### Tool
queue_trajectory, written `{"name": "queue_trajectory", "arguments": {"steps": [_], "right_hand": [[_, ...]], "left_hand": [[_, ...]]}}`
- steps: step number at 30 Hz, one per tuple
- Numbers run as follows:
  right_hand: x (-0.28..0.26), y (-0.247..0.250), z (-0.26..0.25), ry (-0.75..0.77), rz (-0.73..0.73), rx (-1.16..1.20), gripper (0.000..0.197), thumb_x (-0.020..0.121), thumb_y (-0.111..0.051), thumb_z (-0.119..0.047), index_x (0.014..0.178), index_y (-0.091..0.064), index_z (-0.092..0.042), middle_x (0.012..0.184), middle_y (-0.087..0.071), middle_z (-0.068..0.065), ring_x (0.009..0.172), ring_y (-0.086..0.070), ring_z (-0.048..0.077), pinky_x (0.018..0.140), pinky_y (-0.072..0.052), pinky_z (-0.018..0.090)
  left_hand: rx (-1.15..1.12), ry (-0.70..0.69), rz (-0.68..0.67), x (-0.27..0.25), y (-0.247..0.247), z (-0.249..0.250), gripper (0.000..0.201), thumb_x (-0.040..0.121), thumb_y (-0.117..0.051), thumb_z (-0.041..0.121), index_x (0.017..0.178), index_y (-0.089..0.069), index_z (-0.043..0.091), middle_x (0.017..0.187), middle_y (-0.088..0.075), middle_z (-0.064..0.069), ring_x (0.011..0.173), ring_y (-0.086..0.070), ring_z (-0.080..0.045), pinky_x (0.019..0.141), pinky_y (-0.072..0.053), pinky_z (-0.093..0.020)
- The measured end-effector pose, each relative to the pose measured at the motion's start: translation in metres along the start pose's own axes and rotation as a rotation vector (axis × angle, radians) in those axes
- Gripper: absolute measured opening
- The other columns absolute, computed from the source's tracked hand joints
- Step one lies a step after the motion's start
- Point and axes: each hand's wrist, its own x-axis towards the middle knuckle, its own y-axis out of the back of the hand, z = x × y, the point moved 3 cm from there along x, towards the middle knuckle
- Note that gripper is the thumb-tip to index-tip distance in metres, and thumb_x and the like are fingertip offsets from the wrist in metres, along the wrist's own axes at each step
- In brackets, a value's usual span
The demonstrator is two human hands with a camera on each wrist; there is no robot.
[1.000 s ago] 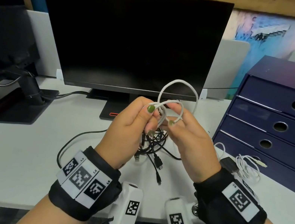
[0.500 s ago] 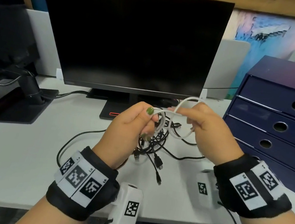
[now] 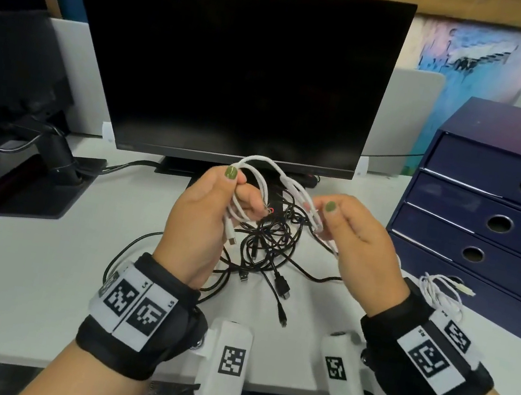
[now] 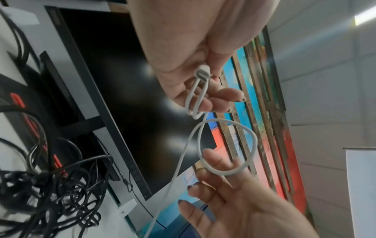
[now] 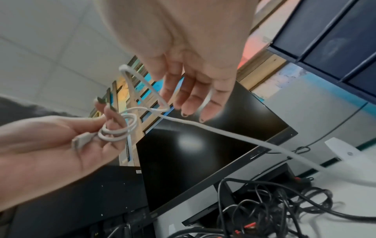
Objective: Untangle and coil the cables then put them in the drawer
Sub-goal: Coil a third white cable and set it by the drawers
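Left hand point(image 3: 202, 222): my grip pinches the small coils of the white USB cable point(image 3: 257, 176) between thumb and fingers, in front of the monitor point(image 3: 226, 66); the wrist view shows the loops wound round my fingers and the plug point(image 5: 80, 141) lying across my palm.
Right hand point(image 3: 353, 245): my grip is curled lightly on the free run of the same cable, thumb on top, feeding the next loop; in the wrist views my fingers look nearly straight, with one wide loop draped over them.
Black cables point(image 3: 270, 244): a knotted heap on the worktop point(image 3: 15, 258), just in front of the monitor's stand and directly below my hands.
Second white cable point(image 3: 441, 292): loosely bundled on the worktop to the right of the monitor, against the foot of the blue drawer unit point(image 3: 493, 210), whose drawers all look closed.
Risk, loose loop: I judge the wide loop could slip off my right fingers, since they barely close on it, and the coil would spring open.
Risk, snag: the white tail runs down beside the heap; if it catches there, pulling could drag black cables up or tighten their knots.
Risk, plug: if it slides from my left palm, the finished turns may unwind.
Risk, drawer: with both hands busy and nothing open, I would have to free one, and the coil could loosen then.
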Motion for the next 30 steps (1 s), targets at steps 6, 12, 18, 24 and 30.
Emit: {"name": "queue_trajectory", "arguments": {"steps": [6,12,18,24,30], "right_hand": [[-0.004,-0.011,-0.013,-0.126,-0.190,0.212,0.017,0.096,-0.053,-0.019,0.104,-0.068,-0.025,0.102,-0.063,0.005,0.080,-0.068,0.021,0.076,-0.059,0.034],[-0.003,-0.001,0.002,-0.180,-0.070,0.075,0.054,0.085,-0.057,0.008,0.121,-0.045,-0.031,0.096,-0.066,-0.003,0.073,-0.068,0.016,0.068,-0.056,0.022],[-0.003,0.005,0.013,-0.089,-0.018,-0.355,0.004,0.091,-0.062,-0.029,0.094,-0.063,-0.028,0.067,-0.065,-0.001,0.053,-0.057,0.006,0.056,-0.049,0.022],[-0.014,-0.005,0.004,-0.206,-0.306,0.284,0.036,0.092,-0.045,0.011,0.111,-0.063,-0.014,0.092,-0.074,0.009,0.066,-0.071,0.028,0.068,-0.053,0.022],[-0.019,-0.014,-0.008,-0.036,-0.420,0.172,0.003,0.089,-0.063,-0.017,0.090,-0.065,-0.018,0.078,-0.069,0.004,0.070,-0.065,0.020,0.072,-0.054,0.035]], "left_hand": [[0.142,-0.034,-0.007,-0.001,-0.005,-0.002,0.027,0.104,-0.031,0.020,0.085,-0.050,0.016,0.064,-0.063,0.001,0.069,-0.058,-0.019,0.082,-0.046,-0.038],[0.039,-0.087,0.058,0.003,0.004,0.002,0.028,0.104,-0.030,0.015,0.084,-0.050,0.012,0.060,-0.058,0.003,0.065,-0.056,-0.017,0.075,-0.047,-0.033],[-0.181,-0.097,0.107,0.001,0.005,0.005,0.026,0.104,-0.029,0.017,0.088,-0.048,0.012,0.066,-0.068,0.001,0.068,-0.066,-0.014,0.080,-0.051,-0.033],[-0.022,-0.134,0.011,-0.001,-0.005,0.008,0.026,0.105,-0.026,0.021,0.094,-0.048,0.013,0.109,-0.072,-0.010,0.110,-0.065,-0.027,0.101,-0.045,-0.043],[0.107,-0.176,-0.002,-0.002,-0.011,-0.001,0.021,0.105,-0.029,0.022,0.105,-0.048,0.012,0.119,-0.067,-0.008,0.116,-0.062,-0.022,0.104,-0.043,-0.044]]}}
